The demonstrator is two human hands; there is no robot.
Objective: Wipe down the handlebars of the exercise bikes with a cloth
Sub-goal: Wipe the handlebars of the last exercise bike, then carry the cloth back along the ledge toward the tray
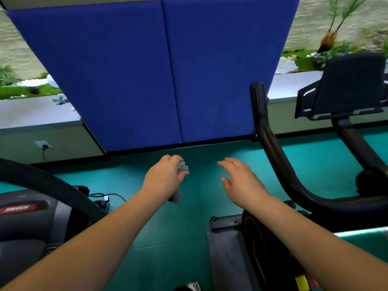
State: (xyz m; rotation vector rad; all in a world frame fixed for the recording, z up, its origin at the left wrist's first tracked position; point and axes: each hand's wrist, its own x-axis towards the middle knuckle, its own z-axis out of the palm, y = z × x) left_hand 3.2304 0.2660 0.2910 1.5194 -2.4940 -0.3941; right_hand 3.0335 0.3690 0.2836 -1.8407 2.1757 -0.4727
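Item: cloth [182, 168], grey, bunched, gripped in my left hand [165, 175], held over the green floor [189, 238] between two bikes.

Item: right hand [241, 175], fingers spread and relaxed, holding nothing, near the handlebar [270, 143] of the right-hand bike but not touching it.

Item: left-hand bike, dark handlebar [52, 185] at frame edge, well apart from the cloth.

Status: cloth touches neither bar. I cannot tell whether either has been wiped; I judge the right bar comes next.
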